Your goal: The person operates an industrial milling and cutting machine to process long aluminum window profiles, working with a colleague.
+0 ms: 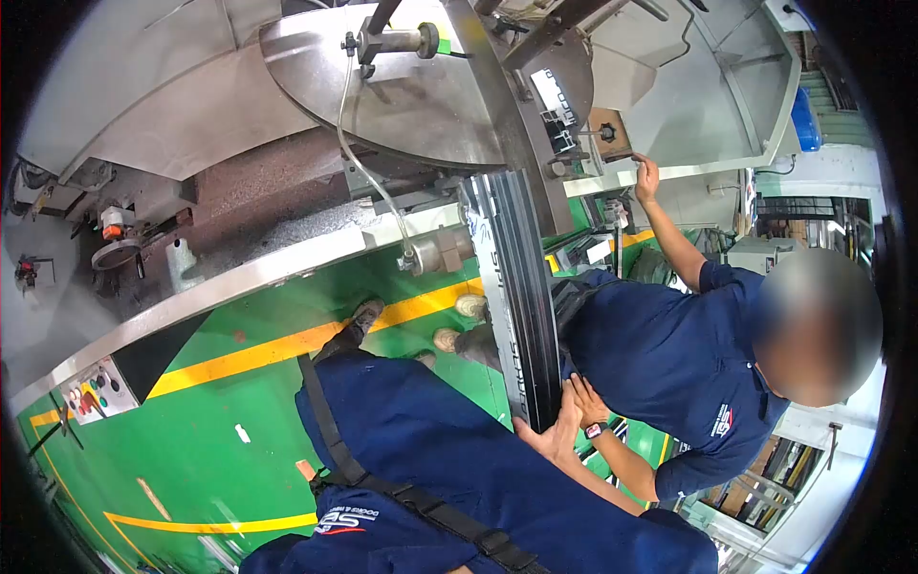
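A long black, ribbed metal profile (521, 297) with white film printed in black letters reaches from the machine's edge toward me. At its near end, my right hand (553, 438) grips it, thumb along the film side; some fingers are hidden. A co-worker's hand (585, 402), with a watch on the wrist, is right beside mine at that end. The co-worker's other hand (647, 177) is raised to the machine's edge. I do not see my left hand.
A machine with a round metal table (402, 86) and a clamp cylinder (435, 251) stands ahead. At left is a control box (96, 387) with buttons. The co-worker (660, 354) stands close at right. Yellow lines (258, 349) cross the green floor (239, 402).
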A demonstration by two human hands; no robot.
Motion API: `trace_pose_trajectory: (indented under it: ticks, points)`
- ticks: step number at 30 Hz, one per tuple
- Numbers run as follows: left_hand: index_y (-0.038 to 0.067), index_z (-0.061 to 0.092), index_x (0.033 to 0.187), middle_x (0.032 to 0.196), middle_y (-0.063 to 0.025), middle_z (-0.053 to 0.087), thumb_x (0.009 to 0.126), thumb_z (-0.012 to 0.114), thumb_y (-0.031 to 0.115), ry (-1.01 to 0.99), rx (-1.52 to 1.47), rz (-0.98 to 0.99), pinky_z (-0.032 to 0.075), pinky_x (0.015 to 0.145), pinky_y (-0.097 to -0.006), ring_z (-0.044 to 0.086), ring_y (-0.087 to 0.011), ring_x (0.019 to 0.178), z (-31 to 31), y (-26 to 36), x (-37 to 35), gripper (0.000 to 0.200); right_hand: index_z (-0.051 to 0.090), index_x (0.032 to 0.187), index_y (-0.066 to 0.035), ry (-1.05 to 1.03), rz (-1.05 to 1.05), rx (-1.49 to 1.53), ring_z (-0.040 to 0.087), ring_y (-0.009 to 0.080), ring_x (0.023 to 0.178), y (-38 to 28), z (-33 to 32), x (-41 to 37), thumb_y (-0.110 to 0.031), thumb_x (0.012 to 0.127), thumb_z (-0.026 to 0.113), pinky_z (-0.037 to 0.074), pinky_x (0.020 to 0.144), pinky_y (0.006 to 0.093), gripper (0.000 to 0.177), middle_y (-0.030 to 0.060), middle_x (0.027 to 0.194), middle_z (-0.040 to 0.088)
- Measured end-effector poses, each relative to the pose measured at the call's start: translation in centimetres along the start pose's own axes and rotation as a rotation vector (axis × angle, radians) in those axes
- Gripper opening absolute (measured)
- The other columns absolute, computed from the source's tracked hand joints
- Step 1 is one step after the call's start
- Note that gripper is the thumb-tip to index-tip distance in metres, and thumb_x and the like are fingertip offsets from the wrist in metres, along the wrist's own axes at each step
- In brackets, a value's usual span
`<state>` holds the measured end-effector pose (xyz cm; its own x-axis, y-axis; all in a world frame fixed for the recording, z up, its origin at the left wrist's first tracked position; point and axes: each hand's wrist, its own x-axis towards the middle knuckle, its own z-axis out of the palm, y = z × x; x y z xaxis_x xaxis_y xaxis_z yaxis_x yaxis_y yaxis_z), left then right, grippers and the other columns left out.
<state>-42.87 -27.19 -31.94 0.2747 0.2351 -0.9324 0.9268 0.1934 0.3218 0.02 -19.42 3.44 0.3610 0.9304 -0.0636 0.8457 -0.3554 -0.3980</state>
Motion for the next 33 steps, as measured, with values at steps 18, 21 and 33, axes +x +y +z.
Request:
trace_pose_trajectory:
  ticks: [18,21,33]
  points:
    - [0.004,0.054,0.143,0.086,-0.0057,0.063,0.096,0.061,0.002,0.729,-0.351,1.026,0.049,0.070,-0.0273,0.058,-0.0111,0.074,-34.7,31.7,-22.0,0.047,0.052,0.132,0.004,-0.008,0.187,0.285,0.071,0.0401,0.097,0.3,-0.1,-0.4,-0.042,0.080,0.075,0.053,0.087,0.0424,0.073,0.0268,0.106,0.070]
    - [0.005,0.046,0.150,0.078,-0.0003,0.057,0.098,0.061,0.005,0.670,-0.375,1.027,0.047,0.068,-0.0242,0.052,-0.0064,0.071,-36.5,38.9,-19.5,0.055,0.053,0.132,0.002,0.004,0.186,0.318,0.071,0.0394,0.096,0.0,-0.3,-0.3,-0.041,0.079,0.076,0.053,0.087,0.0424,0.072,0.0259,0.106,0.071]
    - [0.003,0.059,0.134,0.071,0.0040,0.050,0.098,0.063,0.007,0.666,-0.257,1.031,0.037,0.052,-0.0207,0.045,-0.0015,0.059,-35.6,40.9,-16.2,0.037,0.059,0.127,-0.003,0.069,0.211,0.309,0.071,0.0411,0.095,-0.5,-0.6,-0.2,-0.046,0.077,0.078,0.054,0.085,0.0446,0.069,0.0244,0.103,0.071]
